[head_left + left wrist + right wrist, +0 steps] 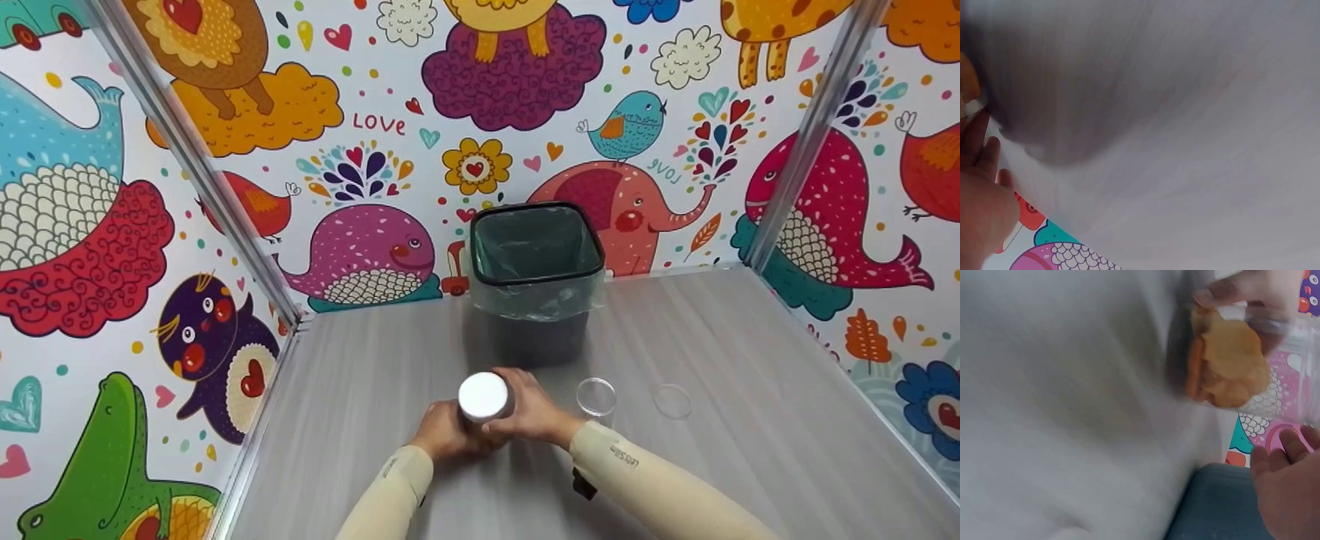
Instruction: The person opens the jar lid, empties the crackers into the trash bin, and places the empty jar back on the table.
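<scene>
Both hands are at a clear jar [1283, 354] with a white lid [483, 395], upright in front of the bin. Yellow-orange, irregular pieces [1230, 363] lie in its lower part, their kind unclear. My left hand [446, 431] holds the jar low down from the left; the fingertips reach its wall in the right wrist view. Higher up, my right hand [532, 409] curls round the jar near the lid, thumb in front and fingers behind. At the edge of the left wrist view, part of my left hand [982, 208] shows beside the orange contents.
A dark bin [536, 330] with a clear liner stands behind the jar, against the patterned back wall. On the grey table [360, 375], two clear round pieces lie right of the hands: a nearer ring [596, 378] and a fainter one [673, 385]. Printed walls close in both sides.
</scene>
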`<state>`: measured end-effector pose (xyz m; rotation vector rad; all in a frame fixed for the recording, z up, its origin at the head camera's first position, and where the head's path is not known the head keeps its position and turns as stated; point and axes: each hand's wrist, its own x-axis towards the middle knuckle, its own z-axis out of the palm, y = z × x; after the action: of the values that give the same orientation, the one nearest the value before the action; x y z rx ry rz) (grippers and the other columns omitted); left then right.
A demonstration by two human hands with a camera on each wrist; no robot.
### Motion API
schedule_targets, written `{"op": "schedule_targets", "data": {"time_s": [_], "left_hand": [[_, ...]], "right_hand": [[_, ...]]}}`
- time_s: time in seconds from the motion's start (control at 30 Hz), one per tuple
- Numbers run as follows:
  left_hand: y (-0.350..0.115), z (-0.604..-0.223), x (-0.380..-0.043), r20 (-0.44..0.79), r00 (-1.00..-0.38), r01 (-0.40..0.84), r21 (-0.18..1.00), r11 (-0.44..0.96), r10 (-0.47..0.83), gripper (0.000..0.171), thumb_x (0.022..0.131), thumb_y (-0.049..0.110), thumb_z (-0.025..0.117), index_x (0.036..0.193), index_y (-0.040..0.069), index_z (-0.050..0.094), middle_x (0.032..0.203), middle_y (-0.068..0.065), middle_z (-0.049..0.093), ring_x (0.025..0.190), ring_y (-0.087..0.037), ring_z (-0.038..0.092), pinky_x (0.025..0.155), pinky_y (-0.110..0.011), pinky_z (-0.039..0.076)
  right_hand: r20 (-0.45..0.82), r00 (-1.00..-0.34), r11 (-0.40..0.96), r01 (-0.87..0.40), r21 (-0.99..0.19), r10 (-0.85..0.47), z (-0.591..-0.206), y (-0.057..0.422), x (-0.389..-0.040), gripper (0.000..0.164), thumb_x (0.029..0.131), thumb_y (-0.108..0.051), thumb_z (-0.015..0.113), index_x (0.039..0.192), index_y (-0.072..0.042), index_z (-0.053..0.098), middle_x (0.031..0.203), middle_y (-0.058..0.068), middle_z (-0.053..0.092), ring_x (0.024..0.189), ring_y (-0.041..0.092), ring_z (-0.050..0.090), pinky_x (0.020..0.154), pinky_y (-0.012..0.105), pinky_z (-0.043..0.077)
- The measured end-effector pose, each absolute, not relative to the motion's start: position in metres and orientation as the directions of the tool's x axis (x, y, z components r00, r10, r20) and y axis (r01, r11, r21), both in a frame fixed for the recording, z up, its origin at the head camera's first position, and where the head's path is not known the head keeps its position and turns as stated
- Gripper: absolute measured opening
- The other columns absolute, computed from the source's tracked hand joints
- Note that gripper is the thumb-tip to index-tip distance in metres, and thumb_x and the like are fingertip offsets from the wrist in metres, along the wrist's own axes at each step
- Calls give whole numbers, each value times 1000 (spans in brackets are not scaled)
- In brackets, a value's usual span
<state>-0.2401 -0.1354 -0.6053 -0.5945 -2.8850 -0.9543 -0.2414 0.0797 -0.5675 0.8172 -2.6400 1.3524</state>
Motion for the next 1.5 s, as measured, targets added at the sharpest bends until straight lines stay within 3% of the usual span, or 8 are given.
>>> {"op": "schedule_targets", "data": {"time_s": [0.27,0.57,0.9,1.07,1.27,1.5], "left_hand": [[-135,-604,-240,145,-935,345,580,738,323,67,54,39,93,109,9,71,98,2,73,91,-15,66,88,-39,53],[-136,-604,-238,170,-918,387,575,721,358,76,55,40,94,117,5,69,106,-4,73,100,-19,67,93,-41,51],[-136,-606,-240,189,-911,404,586,703,366,77,54,42,95,116,6,70,106,-2,73,100,-18,67,93,-39,51],[-135,-606,-239,141,-927,358,612,706,347,78,56,42,95,120,6,68,110,-2,72,104,-18,66,96,-40,50],[-136,-605,-239,142,-932,348,613,709,334,71,57,40,94,114,7,70,103,1,73,96,-15,66,90,-41,53],[-135,-605,-239,126,-935,335,613,715,330,72,57,42,94,115,7,70,104,1,73,97,-15,66,91,-41,52]], "right_hand": [[333,-875,462,-471,-751,-351,-572,71,-235,93,66,-40,91,135,5,48,128,20,54,122,38,48,102,53,39],[312,-842,483,-514,-709,-439,-565,77,-245,84,68,-39,88,133,1,54,129,17,55,120,36,49,101,53,41],[265,-828,492,-517,-700,-494,-561,81,-250,85,69,-40,85,138,-4,51,131,13,53,120,32,48,100,51,41],[295,-845,491,-506,-709,-446,-563,78,-243,92,68,-43,86,140,-2,47,132,15,52,123,33,47,101,51,41],[361,-856,472,-508,-720,-370,-569,72,-236,93,66,-42,90,137,0,48,129,16,54,121,33,49,101,51,42],[341,-866,496,-491,-716,-366,-567,70,-236,91,67,-40,90,137,-1,49,130,16,54,122,33,48,102,50,41]]}}
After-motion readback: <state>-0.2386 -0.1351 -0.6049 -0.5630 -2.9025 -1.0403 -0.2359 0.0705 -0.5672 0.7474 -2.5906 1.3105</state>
